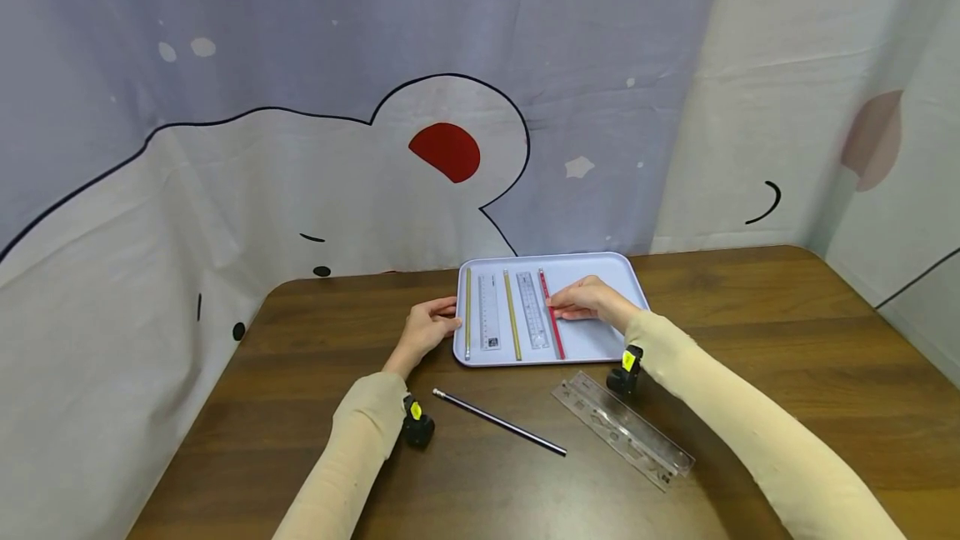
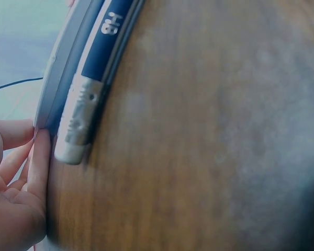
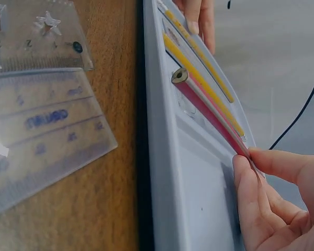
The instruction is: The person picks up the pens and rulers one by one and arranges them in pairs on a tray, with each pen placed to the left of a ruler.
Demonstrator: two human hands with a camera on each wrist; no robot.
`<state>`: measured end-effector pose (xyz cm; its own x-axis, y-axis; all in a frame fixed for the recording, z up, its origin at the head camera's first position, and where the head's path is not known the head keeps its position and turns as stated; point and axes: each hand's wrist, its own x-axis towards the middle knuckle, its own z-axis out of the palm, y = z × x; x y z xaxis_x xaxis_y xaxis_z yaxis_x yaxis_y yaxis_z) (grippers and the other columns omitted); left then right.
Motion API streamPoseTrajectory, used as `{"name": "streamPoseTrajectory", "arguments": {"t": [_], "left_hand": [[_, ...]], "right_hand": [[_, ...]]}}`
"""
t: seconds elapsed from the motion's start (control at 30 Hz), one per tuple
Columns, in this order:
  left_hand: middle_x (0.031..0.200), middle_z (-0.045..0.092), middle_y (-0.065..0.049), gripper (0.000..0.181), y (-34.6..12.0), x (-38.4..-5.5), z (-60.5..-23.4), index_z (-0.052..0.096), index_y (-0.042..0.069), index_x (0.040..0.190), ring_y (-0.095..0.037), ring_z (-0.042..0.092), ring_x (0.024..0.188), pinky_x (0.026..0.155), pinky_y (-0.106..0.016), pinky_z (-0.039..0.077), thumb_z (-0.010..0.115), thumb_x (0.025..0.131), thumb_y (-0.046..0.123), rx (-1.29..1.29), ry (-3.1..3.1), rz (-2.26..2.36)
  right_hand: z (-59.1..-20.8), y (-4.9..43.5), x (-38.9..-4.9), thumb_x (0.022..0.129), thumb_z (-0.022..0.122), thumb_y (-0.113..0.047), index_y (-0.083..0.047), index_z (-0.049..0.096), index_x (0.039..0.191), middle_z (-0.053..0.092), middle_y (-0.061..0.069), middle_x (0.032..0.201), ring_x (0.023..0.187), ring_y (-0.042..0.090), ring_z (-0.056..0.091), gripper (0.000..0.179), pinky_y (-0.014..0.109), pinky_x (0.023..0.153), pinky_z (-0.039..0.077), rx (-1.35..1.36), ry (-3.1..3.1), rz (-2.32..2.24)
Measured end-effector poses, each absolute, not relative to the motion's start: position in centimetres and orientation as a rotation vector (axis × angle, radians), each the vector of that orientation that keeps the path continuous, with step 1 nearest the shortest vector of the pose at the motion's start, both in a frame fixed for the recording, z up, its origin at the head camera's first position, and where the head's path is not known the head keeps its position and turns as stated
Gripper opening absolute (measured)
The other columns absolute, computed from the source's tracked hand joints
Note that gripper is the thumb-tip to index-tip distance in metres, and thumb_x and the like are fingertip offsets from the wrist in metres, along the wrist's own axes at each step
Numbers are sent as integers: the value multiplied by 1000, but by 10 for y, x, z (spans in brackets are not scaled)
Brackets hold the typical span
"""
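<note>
My right hand (image 1: 588,300) pinches a red pencil (image 1: 552,319) between thumb and fingers over the white tray (image 1: 596,348). In the right wrist view the pencil's unsharpened end points toward the camera. On the tray, left of the red pencil, lie a clear ruler (image 1: 532,311), a yellow pencil (image 1: 512,315), another clear ruler (image 1: 489,315) and a second yellow pencil (image 1: 468,315), roughly parallel. With thumb and fingers, my left hand (image 1: 427,330) grips the tray's left rim, as the left wrist view also shows.
A dark pencil (image 1: 498,421) with a white eraser lies on the wooden table (image 1: 360,315) before the tray. Two clear rulers, one (image 1: 611,432) overlapping another (image 1: 645,423), lie at the right, near my right sleeve. A printed curtain (image 1: 600,107) hangs behind the table.
</note>
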<state>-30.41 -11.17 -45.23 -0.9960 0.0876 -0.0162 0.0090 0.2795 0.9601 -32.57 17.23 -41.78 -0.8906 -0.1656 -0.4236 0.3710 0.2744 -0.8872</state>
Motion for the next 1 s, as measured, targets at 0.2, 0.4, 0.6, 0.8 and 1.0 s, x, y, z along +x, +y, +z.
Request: {"name": "streamPoseTrajectory", "arguments": {"t": [0.2, 0.4, 0.6, 0.8, 1.0], "left_hand": [[116, 59, -24, 46, -111, -304, -453, 53, -1, 124, -11, 62, 81, 75, -30, 56, 64, 79, -2, 84, 2467, 1843], [114, 60, -23, 45, -111, -304, -454, 54, 0, 122, -11, 62, 80, 75, -31, 56, 64, 78, -3, 82, 2474, 1854], [114, 60, -22, 45, -111, -304, -454, 54, 0, 122, -11, 62, 81, 74, -31, 56, 64, 78, -3, 73, 2477, 1854], [114, 60, -22, 46, -111, -303, -454, 54, 0, 123, -11, 62, 81, 74, -30, 56, 63, 79, -3, 74, 2479, 1852], [114, 59, -23, 45, -111, -304, -454, 54, -1, 123, -11, 62, 81, 74, -30, 56, 63, 79, -3, 82, 2476, 1857]], "right_hand": [[-417, 174, -327, 81, 66, -11, 8, 60, 110, 68, -3, 64, 61, 4, 63, 35, 14, 60, 53, 187, 2125, -1660], [-417, 175, -327, 80, 65, -11, 9, 59, 111, 68, -3, 66, 62, 4, 63, 36, 15, 62, 53, 165, 2154, -1639], [-419, 174, -328, 80, 65, -9, 10, 60, 109, 68, -2, 67, 61, 3, 62, 35, 15, 61, 54, 136, 2186, -1623], [-421, 173, -328, 80, 64, -8, 10, 61, 108, 68, -2, 67, 58, 3, 61, 33, 17, 61, 54, 128, 2209, -1625], [-420, 171, -328, 78, 67, -9, 9, 63, 105, 67, -2, 66, 56, 3, 60, 32, 18, 60, 54, 138, 2253, -1590]]}}
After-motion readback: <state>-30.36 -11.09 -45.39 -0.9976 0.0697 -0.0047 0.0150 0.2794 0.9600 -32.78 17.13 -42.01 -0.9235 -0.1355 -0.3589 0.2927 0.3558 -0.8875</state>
